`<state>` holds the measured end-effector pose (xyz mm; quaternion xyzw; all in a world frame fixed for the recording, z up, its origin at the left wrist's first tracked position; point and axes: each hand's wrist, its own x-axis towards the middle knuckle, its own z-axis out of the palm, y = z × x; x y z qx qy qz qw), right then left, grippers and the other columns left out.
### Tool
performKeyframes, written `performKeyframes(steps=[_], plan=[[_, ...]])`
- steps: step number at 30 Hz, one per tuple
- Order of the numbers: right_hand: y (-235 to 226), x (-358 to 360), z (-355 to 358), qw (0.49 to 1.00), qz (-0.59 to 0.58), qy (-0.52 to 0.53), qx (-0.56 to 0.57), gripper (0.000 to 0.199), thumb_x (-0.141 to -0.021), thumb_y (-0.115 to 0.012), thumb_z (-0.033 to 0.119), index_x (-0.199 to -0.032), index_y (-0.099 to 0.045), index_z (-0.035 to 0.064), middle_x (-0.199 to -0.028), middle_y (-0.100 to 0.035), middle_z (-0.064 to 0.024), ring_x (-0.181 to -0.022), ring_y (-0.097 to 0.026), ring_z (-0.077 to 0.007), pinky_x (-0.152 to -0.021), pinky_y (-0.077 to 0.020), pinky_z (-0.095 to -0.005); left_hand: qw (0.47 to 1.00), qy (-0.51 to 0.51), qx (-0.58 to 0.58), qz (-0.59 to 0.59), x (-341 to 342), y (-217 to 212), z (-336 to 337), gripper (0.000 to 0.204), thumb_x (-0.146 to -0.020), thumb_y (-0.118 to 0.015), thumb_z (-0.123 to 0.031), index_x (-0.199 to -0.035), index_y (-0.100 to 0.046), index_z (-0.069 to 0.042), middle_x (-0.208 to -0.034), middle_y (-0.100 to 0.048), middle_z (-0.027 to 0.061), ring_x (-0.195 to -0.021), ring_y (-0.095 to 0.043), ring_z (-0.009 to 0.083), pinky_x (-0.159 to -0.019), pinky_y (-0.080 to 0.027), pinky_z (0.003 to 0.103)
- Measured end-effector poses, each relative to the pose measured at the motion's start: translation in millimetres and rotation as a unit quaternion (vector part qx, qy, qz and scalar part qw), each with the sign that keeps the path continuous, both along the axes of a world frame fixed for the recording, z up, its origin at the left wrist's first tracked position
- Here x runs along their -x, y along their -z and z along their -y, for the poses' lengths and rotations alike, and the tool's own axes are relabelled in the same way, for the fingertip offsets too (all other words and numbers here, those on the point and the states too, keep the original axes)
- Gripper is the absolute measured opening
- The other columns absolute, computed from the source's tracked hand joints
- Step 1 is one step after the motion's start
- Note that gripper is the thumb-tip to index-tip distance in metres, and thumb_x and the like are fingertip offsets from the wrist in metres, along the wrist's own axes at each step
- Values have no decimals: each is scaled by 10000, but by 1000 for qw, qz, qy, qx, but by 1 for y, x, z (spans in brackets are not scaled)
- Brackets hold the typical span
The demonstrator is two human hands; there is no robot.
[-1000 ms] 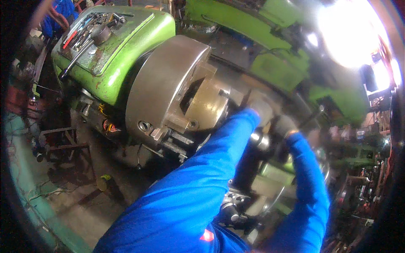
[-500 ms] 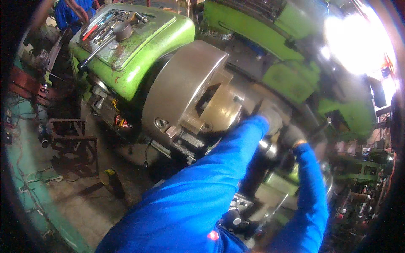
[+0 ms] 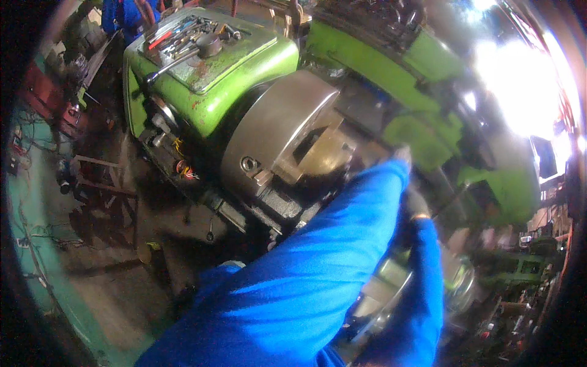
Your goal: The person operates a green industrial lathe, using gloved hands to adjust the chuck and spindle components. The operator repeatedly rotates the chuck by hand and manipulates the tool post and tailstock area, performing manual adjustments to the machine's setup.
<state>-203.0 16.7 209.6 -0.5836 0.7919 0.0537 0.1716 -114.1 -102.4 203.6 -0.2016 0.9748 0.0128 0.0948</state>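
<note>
1. Dim, cluttered machine workshop: grimy dark concrete floor [image 3: 104, 257] at lower left, teal painted edge [image 3: 36, 269] curving along the left rim, glaring white light [image 3: 520, 85] at upper right.
2. Nearest, filling the lower middle: 2 forearms in bright blue sleeves rising from the bottom edge, left blue sleeve [image 3: 293, 287] broad and diagonal, right blue sleeve [image 3: 422, 287] narrower and more upright.
3. Left hand [image 3: 400, 156] at the tip of its sleeve, blurred, just beside the front of the chuck; fingers impossible to read as open or closed.
4. Right hand [image 3: 413, 205] just above its cuff, close under the left hand, dark and smeared by motion; grip also not readable.
5. Below the hands, between the 2 sleeves: blurred shiny metal machine part [image 3: 388, 287], shape unclear.
6. Just beyond the hands: large round grey steel lathe chuck [image 3: 275, 140], face tilted toward lower right, with stepped steel chuck jaws [image 3: 324, 153] standing out from it and a square key socket [image 3: 249, 164] in its rim.
7. Behind the chuck: bright green lathe headstock [image 3: 244, 79], paint chipped and rusty on top.
8. On the headstock's flat top: scattered hand tools [image 3: 183, 33], some with red handles, and a long dark lever [image 3: 177, 58].
9. Farther right: green lathe bed and carriage [image 3: 428, 122], stretching toward the light.
10. Farthest, upper left: another person in blue clothing [image 3: 125, 15], partly cut off by the rim.
</note>
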Motion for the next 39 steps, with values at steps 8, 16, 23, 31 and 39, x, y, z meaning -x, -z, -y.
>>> performKeyframes(steps=[8,16,23,31,39], plan=[[23,15,4,996,-57,-26,68,452,-902,-535,191,-1350,-536,128,-1197,-637,-209,-1083,-628,-370,-902,-500,-462,969,-114,-26,-219,-42,-66,-42,369,-922,-497,-361,-1095,-686,-96,-1131,-660,152,-1092,-618,294,-893,-461,463],[32,23,2,991,-29,-70,108,481,-912,-506,169,-1393,-496,153,-1256,-602,-202,-1115,-610,-367,-927,-491,-455,778,-91,-285,-552,-176,-28,-145,113,-865,-639,-166,-874,-645,-53,-851,-646,150,-804,-627,336,-729,-507,414],[30,21,13,999,0,-39,32,559,-927,-497,164,-1474,-395,201,-1425,-480,-172,-1229,-540,-354,-1012,-454,-424,806,-161,-323,-468,-252,29,-177,152,-883,-618,-168,-874,-657,-22,-886,-655,148,-901,-625,325,-807,-500,400],[-1,1,5,989,-118,-90,-4,526,-982,-480,285,-1491,-361,224,-1350,-550,-177,-1196,-558,-376,-991,-460,-440,809,-192,-400,-385,-280,106,-197,206,-903,-626,-210,-1016,-662,-43,-1043,-668,141,-967,-638,300,-853,-506,371],[12,-4,-9,994,16,-5,106,375,-972,-465,319,-1208,-630,78,-1191,-642,-196,-1068,-612,-381,-920,-464,-436,971,-162,-142,-104,-231,110,-150,179,-832,-599,-217,-848,-752,-126,-825,-725,82,-885,-685,279,-784,-501,477]])
